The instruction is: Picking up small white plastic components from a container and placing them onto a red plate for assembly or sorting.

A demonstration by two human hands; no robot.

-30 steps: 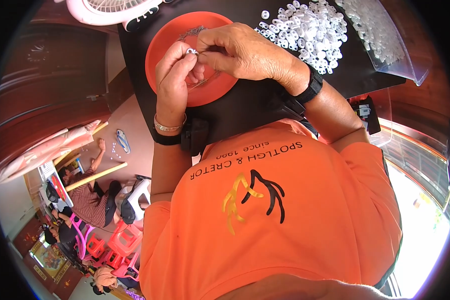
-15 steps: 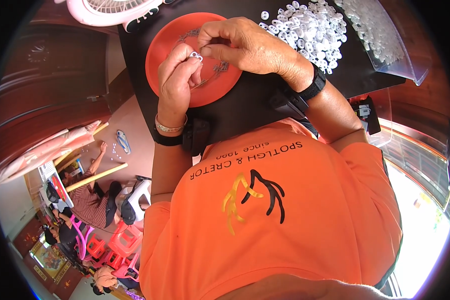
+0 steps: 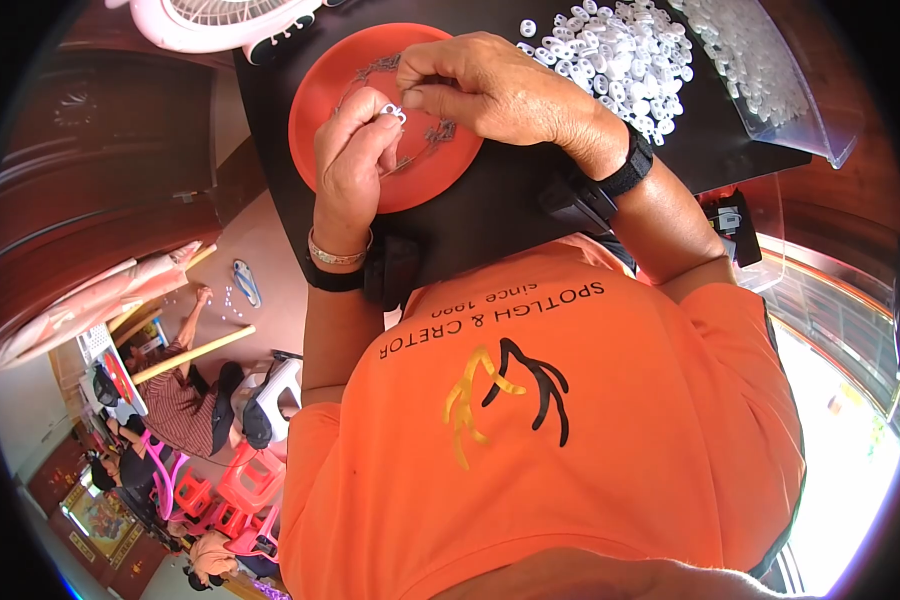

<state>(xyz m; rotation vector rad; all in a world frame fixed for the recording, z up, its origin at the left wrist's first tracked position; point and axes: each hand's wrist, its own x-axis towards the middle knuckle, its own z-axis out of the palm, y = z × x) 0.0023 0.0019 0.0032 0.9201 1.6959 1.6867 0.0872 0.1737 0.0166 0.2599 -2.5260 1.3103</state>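
- Above the middle of the red plate (image 3: pixel 432 180), the left hand (image 3: pixel 346 165), coming in from seven o'clock, has a white two-holed piece (image 3: pixel 394 114) clamped between thumb and finger.
- At the piece's two o'clock, the right hand (image 3: pixel 500 92) curls its thumb and forefinger just beside it; I cannot tell whether they grip anything.
- Small grey bits (image 3: pixel 440 132) lie on the plate, toward twelve and about three o'clock.
- Between two and three o'clock from the plate, more white pieces (image 3: pixel 625 62) heap on the black table (image 3: pixel 490 212), near a clear container (image 3: pixel 838 146).
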